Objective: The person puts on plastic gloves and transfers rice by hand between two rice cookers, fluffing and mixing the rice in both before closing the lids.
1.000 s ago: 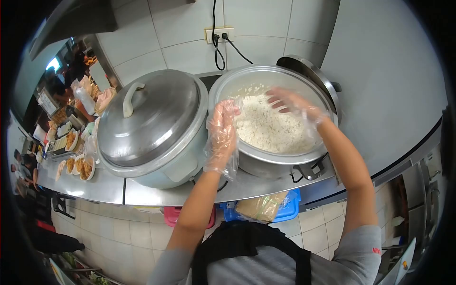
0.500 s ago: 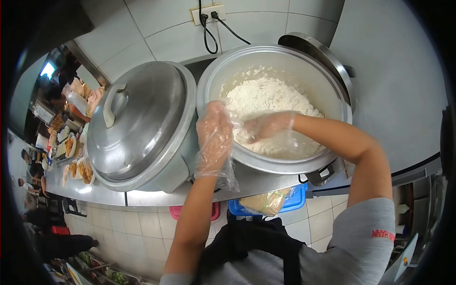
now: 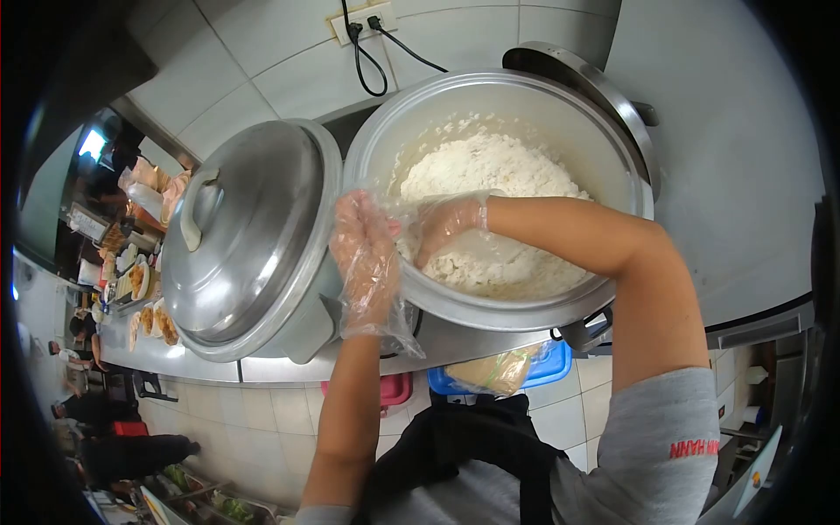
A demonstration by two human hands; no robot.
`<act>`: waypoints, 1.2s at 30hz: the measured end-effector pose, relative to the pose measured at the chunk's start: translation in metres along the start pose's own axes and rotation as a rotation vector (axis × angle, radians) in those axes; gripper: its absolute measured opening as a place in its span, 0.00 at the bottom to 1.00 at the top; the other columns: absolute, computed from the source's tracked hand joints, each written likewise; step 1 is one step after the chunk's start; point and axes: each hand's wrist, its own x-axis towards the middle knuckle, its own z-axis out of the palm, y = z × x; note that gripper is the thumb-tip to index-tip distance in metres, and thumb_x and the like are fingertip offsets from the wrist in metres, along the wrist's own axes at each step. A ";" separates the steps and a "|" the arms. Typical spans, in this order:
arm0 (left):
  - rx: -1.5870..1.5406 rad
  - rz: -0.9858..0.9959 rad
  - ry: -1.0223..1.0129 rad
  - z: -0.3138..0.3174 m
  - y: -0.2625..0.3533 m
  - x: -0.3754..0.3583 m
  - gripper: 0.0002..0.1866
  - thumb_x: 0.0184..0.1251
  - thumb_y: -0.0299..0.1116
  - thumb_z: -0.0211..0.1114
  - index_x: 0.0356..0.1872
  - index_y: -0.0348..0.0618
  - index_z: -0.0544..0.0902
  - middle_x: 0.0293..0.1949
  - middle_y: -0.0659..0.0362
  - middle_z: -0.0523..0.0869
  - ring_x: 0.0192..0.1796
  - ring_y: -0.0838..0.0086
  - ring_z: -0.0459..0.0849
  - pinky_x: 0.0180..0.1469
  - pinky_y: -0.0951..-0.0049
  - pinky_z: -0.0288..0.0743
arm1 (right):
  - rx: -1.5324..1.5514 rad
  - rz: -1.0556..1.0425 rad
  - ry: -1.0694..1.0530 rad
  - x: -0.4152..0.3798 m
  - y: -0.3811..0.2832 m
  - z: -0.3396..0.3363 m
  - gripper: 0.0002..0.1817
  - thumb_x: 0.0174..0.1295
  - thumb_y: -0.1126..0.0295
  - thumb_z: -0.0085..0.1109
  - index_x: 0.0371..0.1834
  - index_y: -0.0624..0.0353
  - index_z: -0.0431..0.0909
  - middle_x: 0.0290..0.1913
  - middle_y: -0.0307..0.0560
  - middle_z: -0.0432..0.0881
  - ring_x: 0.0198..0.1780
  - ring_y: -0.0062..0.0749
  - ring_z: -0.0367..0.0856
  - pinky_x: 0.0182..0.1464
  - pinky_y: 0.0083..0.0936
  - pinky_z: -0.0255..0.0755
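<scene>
Right hand [image 3: 449, 223] in clear plastic glove, fingers down in white cooked rice [image 3: 490, 171], inside wide round silver-rimmed pot [image 3: 610, 140]; fingertips hidden, spread cannot be told. Left hand [image 3: 363, 232], also gloved, at pot's left rim, fingers bunched together, partly blocking rim. Domed metal lid with pale handle [image 3: 254, 219] covers neighbouring cooker, close on left. Loose round metal lid [image 3: 582, 74] leans behind pot. Black cords [image 3: 411, 54] in wall socket [image 3: 363, 24] beyond.

The gloved right hand [image 3: 451, 226] reaches into white rice [image 3: 494, 171] inside the open pot [image 3: 626, 162].
</scene>
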 end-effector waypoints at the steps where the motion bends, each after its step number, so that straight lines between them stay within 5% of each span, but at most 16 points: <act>1: 0.009 0.007 -0.007 0.000 -0.003 0.000 0.12 0.68 0.34 0.46 0.41 0.35 0.71 0.25 0.56 0.75 0.27 0.76 0.78 0.32 0.75 0.73 | 0.000 -0.008 -0.003 0.001 0.001 0.002 0.46 0.31 0.55 0.69 0.57 0.66 0.64 0.50 0.60 0.74 0.53 0.45 0.71 0.56 0.30 0.63; 10: -0.012 -0.005 -0.036 -0.001 -0.005 0.001 0.14 0.69 0.38 0.47 0.41 0.35 0.72 0.26 0.57 0.75 0.28 0.78 0.77 0.34 0.76 0.73 | -0.125 0.099 -0.054 0.002 -0.008 -0.004 0.40 0.32 0.45 0.67 0.49 0.59 0.75 0.49 0.56 0.76 0.49 0.43 0.74 0.48 0.31 0.68; 16: 0.047 0.050 -0.010 -0.001 -0.005 0.002 0.11 0.67 0.33 0.47 0.38 0.34 0.71 0.24 0.53 0.76 0.25 0.74 0.78 0.30 0.72 0.72 | -0.107 0.135 -0.124 0.023 0.003 -0.001 0.34 0.33 0.50 0.67 0.46 0.59 0.77 0.47 0.53 0.76 0.47 0.37 0.74 0.47 0.28 0.68; 19: 0.060 0.064 0.000 -0.001 -0.007 0.003 0.10 0.67 0.33 0.47 0.38 0.35 0.71 0.24 0.51 0.76 0.24 0.72 0.78 0.30 0.71 0.71 | 0.221 0.120 -0.064 0.022 0.007 -0.003 0.28 0.38 0.56 0.66 0.44 0.59 0.77 0.45 0.51 0.77 0.46 0.31 0.74 0.47 0.24 0.67; 24: 0.050 0.044 -0.003 0.000 -0.006 0.002 0.10 0.67 0.33 0.47 0.38 0.36 0.71 0.22 0.51 0.76 0.23 0.72 0.78 0.30 0.71 0.71 | -0.177 -0.143 -0.267 0.012 -0.010 -0.003 0.36 0.40 0.51 0.64 0.52 0.60 0.72 0.49 0.57 0.73 0.52 0.40 0.69 0.54 0.32 0.63; 32: 0.112 0.125 0.001 -0.002 -0.015 0.007 0.07 0.62 0.28 0.49 0.36 0.36 0.72 0.26 0.43 0.77 0.28 0.50 0.76 0.32 0.60 0.67 | -0.100 0.077 -0.230 -0.018 0.010 0.012 0.32 0.38 0.54 0.65 0.49 0.60 0.74 0.47 0.54 0.78 0.48 0.43 0.74 0.52 0.33 0.65; 36: 0.093 0.147 0.010 -0.002 -0.021 0.009 0.06 0.62 0.28 0.49 0.34 0.35 0.72 0.25 0.42 0.77 0.29 0.50 0.77 0.32 0.60 0.67 | -0.038 0.053 -0.116 -0.076 0.018 0.023 0.38 0.34 0.57 0.66 0.53 0.60 0.70 0.50 0.55 0.75 0.51 0.46 0.73 0.55 0.31 0.63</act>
